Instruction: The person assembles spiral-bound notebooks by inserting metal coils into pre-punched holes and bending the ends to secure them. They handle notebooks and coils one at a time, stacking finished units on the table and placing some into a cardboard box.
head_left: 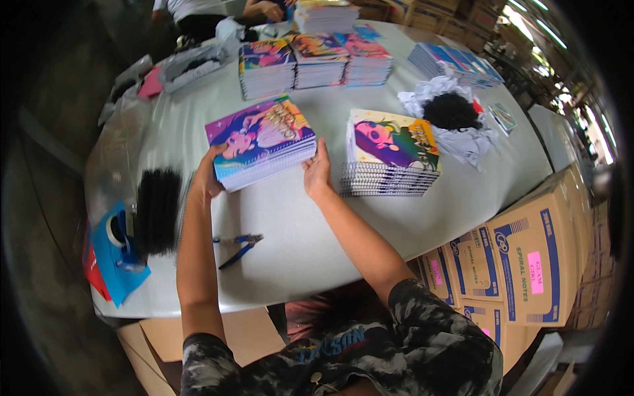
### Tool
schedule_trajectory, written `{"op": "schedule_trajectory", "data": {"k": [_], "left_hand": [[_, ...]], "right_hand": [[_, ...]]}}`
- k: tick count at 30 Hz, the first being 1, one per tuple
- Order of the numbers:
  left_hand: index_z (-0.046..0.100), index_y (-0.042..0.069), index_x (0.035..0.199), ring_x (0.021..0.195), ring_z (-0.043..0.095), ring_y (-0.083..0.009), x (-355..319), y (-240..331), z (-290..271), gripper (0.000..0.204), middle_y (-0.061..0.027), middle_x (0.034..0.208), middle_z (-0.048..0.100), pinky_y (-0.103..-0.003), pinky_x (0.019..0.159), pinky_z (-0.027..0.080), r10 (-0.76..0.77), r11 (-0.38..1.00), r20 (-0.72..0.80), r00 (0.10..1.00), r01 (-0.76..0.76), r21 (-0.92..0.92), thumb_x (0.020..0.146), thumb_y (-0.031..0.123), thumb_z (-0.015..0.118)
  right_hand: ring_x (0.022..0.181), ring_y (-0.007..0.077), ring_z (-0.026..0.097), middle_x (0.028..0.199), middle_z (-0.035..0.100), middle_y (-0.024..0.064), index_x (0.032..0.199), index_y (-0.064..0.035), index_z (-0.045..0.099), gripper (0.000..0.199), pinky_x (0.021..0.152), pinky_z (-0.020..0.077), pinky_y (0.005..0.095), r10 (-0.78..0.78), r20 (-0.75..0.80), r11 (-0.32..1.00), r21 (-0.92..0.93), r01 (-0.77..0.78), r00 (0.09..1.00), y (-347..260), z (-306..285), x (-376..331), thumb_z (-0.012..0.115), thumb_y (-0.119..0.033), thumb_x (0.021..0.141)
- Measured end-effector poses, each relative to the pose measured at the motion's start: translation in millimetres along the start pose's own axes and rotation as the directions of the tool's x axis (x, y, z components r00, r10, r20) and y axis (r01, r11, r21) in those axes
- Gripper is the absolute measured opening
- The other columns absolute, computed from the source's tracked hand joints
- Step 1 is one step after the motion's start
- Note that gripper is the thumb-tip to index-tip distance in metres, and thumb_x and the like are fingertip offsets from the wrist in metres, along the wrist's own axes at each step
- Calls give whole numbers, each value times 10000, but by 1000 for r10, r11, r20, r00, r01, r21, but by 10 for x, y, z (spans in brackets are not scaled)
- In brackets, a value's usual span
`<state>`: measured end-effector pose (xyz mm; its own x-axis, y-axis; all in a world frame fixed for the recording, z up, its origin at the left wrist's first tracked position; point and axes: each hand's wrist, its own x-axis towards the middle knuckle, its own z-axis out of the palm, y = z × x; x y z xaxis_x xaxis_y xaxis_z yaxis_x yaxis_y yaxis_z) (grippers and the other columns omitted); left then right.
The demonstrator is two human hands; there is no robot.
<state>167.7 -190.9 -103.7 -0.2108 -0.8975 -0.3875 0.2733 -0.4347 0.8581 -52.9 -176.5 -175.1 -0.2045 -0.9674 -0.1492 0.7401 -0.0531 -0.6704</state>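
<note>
1. Here my left hand [210, 177] and right hand [317, 173] clamp a notebook stack [262, 142] at its ends, mid-counter [290, 224].
2. Second stack [391, 155] just right; pliers [239, 247] nearer my edge.

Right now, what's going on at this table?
A person at a white table grips a stack of colourful spiral notebooks between both hands, the left hand at its left end, the right hand at its right. Another notebook pile sits just to the right, three more stacks further back. Blue-handled pliers lie near the front edge, black spiral coils to the left, and cardboard boxes stand beside the table.
</note>
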Motion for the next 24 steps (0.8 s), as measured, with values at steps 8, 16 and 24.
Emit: {"op": "schedule_trajectory", "data": {"k": [8,16,24], "left_hand": [[396,-36,1278,1108,505,-380,-693,428,620,914,-268,1230,479,-411,921,413,617,146,-48,785,-54,988,663,575,686],[609,119,1091,951,611,-253,-759,-183,636,324,-84,1056,634,-328,790,501,707,-342,442,553,-279,897,768,95,618],[654,111,891,698,632,-207,-2208,-282,1775,301,-44,828,673,-306,632,476,517,-329,567,641,-463,823,602,41,702]], "right_hand": [[1383,236,-17,1496,-6,144,1432,-63,3,823,1104,21,394,-66,35,915,-396,74,997,-166,-134,-567,431,-504,884],[1329,280,259,1425,265,189,1410,-27,176,718,1063,229,419,71,586,828,-486,280,807,-865,-611,-1356,593,-159,840],[1098,255,532,1146,578,157,1196,6,524,490,946,398,348,-77,864,680,-320,659,498,-1789,-789,-1272,691,-18,736]]}}
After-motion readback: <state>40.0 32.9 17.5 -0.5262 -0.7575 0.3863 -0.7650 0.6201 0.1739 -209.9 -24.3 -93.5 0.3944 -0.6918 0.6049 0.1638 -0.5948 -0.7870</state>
